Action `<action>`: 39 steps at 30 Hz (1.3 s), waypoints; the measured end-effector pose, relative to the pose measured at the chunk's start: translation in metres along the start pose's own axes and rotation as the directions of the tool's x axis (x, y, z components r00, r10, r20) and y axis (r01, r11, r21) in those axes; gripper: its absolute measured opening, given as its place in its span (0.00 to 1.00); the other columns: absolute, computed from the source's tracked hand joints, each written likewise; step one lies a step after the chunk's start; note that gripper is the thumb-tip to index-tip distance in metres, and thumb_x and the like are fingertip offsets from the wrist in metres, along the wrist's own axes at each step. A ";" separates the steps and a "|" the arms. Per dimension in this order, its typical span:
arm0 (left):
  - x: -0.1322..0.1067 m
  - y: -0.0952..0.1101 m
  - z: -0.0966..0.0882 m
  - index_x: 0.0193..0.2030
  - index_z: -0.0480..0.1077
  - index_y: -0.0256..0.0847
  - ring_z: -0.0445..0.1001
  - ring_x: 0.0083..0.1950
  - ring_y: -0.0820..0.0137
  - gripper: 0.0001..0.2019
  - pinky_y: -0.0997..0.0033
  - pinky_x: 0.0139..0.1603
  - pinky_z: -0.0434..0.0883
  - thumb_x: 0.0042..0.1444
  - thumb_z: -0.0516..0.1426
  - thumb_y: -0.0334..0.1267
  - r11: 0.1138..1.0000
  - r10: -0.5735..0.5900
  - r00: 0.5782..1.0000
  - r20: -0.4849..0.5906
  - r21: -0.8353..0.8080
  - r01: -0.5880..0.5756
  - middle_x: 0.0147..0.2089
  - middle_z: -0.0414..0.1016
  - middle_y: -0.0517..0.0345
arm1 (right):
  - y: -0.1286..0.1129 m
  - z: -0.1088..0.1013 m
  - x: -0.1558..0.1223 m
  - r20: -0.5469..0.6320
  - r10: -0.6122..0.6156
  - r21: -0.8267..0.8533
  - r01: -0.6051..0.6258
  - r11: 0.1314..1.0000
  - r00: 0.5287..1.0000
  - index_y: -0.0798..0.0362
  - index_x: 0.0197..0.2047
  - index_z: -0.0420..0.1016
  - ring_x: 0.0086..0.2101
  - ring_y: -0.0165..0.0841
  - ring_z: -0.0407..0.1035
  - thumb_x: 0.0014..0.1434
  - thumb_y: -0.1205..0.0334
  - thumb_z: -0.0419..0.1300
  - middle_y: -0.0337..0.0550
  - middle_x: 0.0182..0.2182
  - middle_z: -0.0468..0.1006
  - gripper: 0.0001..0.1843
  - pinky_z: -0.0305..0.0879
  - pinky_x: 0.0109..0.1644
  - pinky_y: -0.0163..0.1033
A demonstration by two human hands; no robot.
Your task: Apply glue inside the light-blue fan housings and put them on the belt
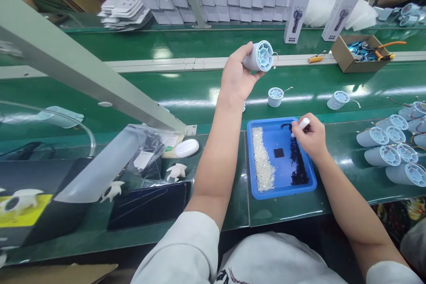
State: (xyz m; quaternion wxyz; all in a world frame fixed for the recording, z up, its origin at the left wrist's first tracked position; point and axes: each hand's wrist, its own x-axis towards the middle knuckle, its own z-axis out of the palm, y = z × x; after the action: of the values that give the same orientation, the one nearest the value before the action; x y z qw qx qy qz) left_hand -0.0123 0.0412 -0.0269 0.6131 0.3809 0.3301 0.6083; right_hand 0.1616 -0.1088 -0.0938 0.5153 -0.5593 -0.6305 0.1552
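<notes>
My left hand [237,73] is raised above the green bench, its fingers wrapped round a light-blue cylindrical housing [261,57] with a spoked end and thin wires. In my right hand [313,136] is a white pen-like tool [302,124], tilted over the far right part of a blue tray [282,173]; its tip seems to touch the small black pieces [299,166] there. Small clear-white pieces [262,159] fill the tray's left side. Between the two piles lies a black square [278,153].
Similar housings [275,96] stand behind the tray, and several more [388,155] cluster at right. A cardboard box [357,64] with pliers sits back right. At left are a slanted metal post [100,75], a black tablet-like slab [149,204] and a plastic bag [149,151].
</notes>
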 end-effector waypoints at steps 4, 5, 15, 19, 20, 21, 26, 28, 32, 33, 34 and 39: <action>-0.005 0.001 0.006 0.39 0.64 0.39 0.72 0.56 0.63 0.06 0.66 0.49 0.75 0.61 0.55 0.39 1.000 0.003 1.000 0.028 -0.003 -0.003 0.42 0.70 0.53 | -0.005 0.000 0.000 0.072 -0.013 0.011 0.012 1.000 0.997 0.49 0.24 0.61 0.21 0.27 0.56 0.54 0.60 0.61 0.33 0.19 0.64 0.13 0.54 0.27 0.37; -0.006 0.000 0.008 0.39 0.65 0.39 0.72 0.56 0.63 0.07 0.66 0.49 0.75 0.61 0.56 0.40 1.000 0.001 1.000 0.028 0.006 -0.001 0.42 0.70 0.53 | -0.006 0.000 -0.001 0.067 -0.019 0.020 0.018 1.000 0.998 0.49 0.24 0.61 0.22 0.28 0.56 0.55 0.60 0.61 0.33 0.19 0.64 0.13 0.55 0.27 0.37; -0.036 -0.005 0.033 0.31 0.59 0.39 0.70 0.30 0.78 0.11 0.74 0.37 0.73 0.60 0.59 0.36 0.953 -0.183 0.982 0.048 0.253 0.165 0.30 0.67 0.62 | -0.014 0.006 -0.011 0.245 0.010 0.296 -0.085 0.951 0.969 0.49 0.30 0.69 0.23 0.30 0.69 0.56 0.53 0.64 0.37 0.25 0.74 0.11 0.67 0.29 0.39; -0.044 -0.008 0.039 0.30 0.59 0.39 0.67 0.28 0.79 0.11 0.77 0.32 0.71 0.61 0.57 0.35 0.922 -0.230 0.971 0.066 0.334 0.196 0.29 0.67 0.63 | -0.007 0.002 -0.004 -0.055 0.145 0.496 -0.099 0.863 0.988 0.48 0.39 0.72 0.33 0.33 0.78 0.58 0.47 0.63 0.41 0.36 0.80 0.14 0.76 0.40 0.43; -0.045 -0.008 0.040 0.30 0.59 0.39 0.68 0.28 0.79 0.11 0.77 0.32 0.71 0.61 0.57 0.36 0.916 -0.233 0.970 0.067 0.351 0.196 0.29 0.67 0.63 | -0.005 0.001 -0.002 -0.081 0.173 0.527 -0.105 0.844 0.982 0.48 0.41 0.73 0.36 0.34 0.79 0.58 0.46 0.63 0.42 0.37 0.81 0.15 0.77 0.43 0.44; -0.045 -0.009 0.040 0.30 0.59 0.39 0.68 0.28 0.78 0.11 0.77 0.32 0.71 0.61 0.57 0.36 0.909 -0.235 0.969 0.070 0.368 0.194 0.29 0.67 0.63 | -0.003 0.001 -0.001 -0.095 0.195 0.554 -0.110 0.825 0.976 0.48 0.42 0.73 0.38 0.35 0.79 0.58 0.46 0.63 0.43 0.39 0.81 0.16 0.77 0.46 0.44; -0.047 -0.012 0.042 0.30 0.63 0.38 0.69 0.29 0.77 0.11 0.76 0.33 0.72 0.60 0.59 0.39 0.900 -0.265 0.953 0.148 0.394 0.189 0.29 0.70 0.60 | 0.001 0.002 0.000 -0.122 0.227 0.611 -0.107 0.784 0.966 0.47 0.44 0.74 0.44 0.35 0.79 0.59 0.48 0.63 0.43 0.42 0.82 0.14 0.77 0.50 0.43; -0.047 -0.013 0.043 0.30 0.64 0.37 0.69 0.29 0.77 0.11 0.76 0.35 0.73 0.60 0.59 0.40 0.902 -0.269 0.948 0.171 0.390 0.186 0.29 0.70 0.60 | 0.001 0.002 -0.001 -0.137 0.208 0.610 -0.083 0.788 0.968 0.47 0.44 0.74 0.44 0.35 0.79 0.60 0.49 0.62 0.42 0.42 0.82 0.13 0.77 0.50 0.43; -0.048 -0.013 0.046 0.31 0.65 0.37 0.70 0.30 0.78 0.10 0.75 0.37 0.74 0.58 0.60 0.39 0.896 -0.265 0.950 0.165 0.406 0.179 0.30 0.71 0.61 | -0.001 0.001 -0.001 -0.166 0.191 0.599 -0.055 0.799 0.967 0.46 0.45 0.74 0.45 0.34 0.79 0.61 0.50 0.61 0.40 0.43 0.82 0.12 0.77 0.51 0.41; -0.048 -0.013 0.046 0.32 0.64 0.37 0.70 0.30 0.78 0.10 0.75 0.37 0.74 0.58 0.60 0.38 0.895 -0.264 0.951 0.163 0.410 0.178 0.31 0.70 0.61 | -0.001 0.001 -0.001 -0.170 0.194 0.597 -0.056 0.800 0.966 0.46 0.45 0.74 0.44 0.34 0.79 0.61 0.50 0.61 0.40 0.42 0.82 0.12 0.77 0.51 0.41; -0.049 -0.013 0.047 0.32 0.64 0.37 0.70 0.30 0.78 0.10 0.74 0.37 0.74 0.57 0.61 0.38 0.894 -0.262 0.952 0.161 0.412 0.176 0.31 0.70 0.62 | -0.001 0.000 -0.001 -0.170 0.198 0.595 -0.060 0.802 0.965 0.46 0.45 0.75 0.44 0.34 0.79 0.61 0.49 0.62 0.40 0.42 0.82 0.13 0.77 0.51 0.41; -0.049 -0.014 0.048 0.34 0.64 0.38 0.71 0.31 0.78 0.09 0.74 0.39 0.74 0.58 0.60 0.38 0.887 -0.260 0.954 0.152 0.428 0.173 0.33 0.71 0.62 | -0.001 0.000 0.000 -0.156 0.218 0.584 -0.088 0.807 0.963 0.46 0.45 0.75 0.45 0.35 0.79 0.60 0.48 0.62 0.41 0.43 0.82 0.14 0.76 0.52 0.43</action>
State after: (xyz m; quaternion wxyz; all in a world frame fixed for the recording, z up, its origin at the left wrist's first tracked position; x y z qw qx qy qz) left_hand 0.0338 -0.0104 -0.0185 0.6146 0.5222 0.4257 0.4104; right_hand 0.1611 -0.1094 -0.0927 0.7102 -0.4415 -0.4476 0.3169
